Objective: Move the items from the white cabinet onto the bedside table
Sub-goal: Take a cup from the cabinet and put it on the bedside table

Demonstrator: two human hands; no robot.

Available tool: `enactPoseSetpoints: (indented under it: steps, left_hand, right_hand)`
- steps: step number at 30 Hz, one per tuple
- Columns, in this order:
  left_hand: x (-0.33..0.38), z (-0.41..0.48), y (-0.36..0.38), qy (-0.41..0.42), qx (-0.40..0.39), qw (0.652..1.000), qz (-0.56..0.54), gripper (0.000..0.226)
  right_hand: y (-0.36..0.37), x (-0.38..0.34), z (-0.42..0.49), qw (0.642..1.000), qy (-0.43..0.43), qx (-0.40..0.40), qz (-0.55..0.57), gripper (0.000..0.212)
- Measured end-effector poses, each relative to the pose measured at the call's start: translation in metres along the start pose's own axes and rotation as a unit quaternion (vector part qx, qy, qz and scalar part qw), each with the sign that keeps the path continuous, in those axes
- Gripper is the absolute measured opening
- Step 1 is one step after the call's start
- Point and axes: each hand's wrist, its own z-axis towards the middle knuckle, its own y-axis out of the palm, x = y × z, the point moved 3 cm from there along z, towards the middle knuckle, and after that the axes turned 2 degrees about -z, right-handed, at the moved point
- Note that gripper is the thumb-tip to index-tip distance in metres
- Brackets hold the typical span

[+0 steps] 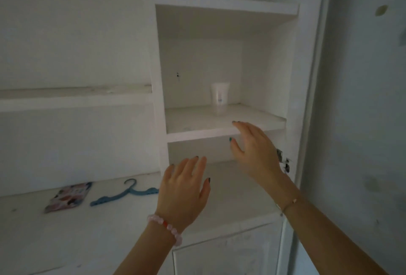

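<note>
Both hands are raised with fingers relaxed and nothing grasped, the right hand before the white cabinet shelf bearing a white plastic tube, the left hand lower.

- The middle shelf of the white cabinet carries one white tube, upright on its cap, just beyond the fingers of the right hand.
- The worktop carries a blue hanger and a patterned packet, lying flat, left of the fingers of the left hand.
</note>
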Motion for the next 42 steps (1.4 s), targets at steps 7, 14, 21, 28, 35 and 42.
enactPoseSetpoints:
  steps: [7,14,21,28,35,42]
  left_hand:
    - [-0.005,0.009,0.002,-0.031,-0.001,0.999,0.033,0.047]
    - [-0.014,0.007,0.009,-0.052,-0.006,0.997,0.053,0.047]
    - [-0.013,0.008,0.016,-0.048,0.003,0.997,0.059,0.047]
    - [-0.012,0.006,0.015,-0.042,0.013,0.997,0.061,0.047]
    - [-0.017,-0.001,0.005,-0.038,0.018,0.998,0.054,0.048]
    - [-0.017,-0.012,-0.008,-0.028,0.033,0.999,0.015,0.047]
  right_hand:
    - [0.037,0.038,0.113,0.972,0.145,-0.085,0.165,0.066]
    - [0.081,0.063,0.156,0.927,0.217,-0.217,0.215,0.092]
    - [0.1,0.071,0.169,0.898,0.27,-0.236,0.254,0.092]
    - [0.104,0.074,0.167,0.875,0.296,-0.228,0.307,0.054]
    - [0.09,0.067,0.157,0.873,0.302,-0.189,0.335,0.045]
    - [0.043,0.045,0.116,0.847,0.282,-0.12,0.433,0.035]
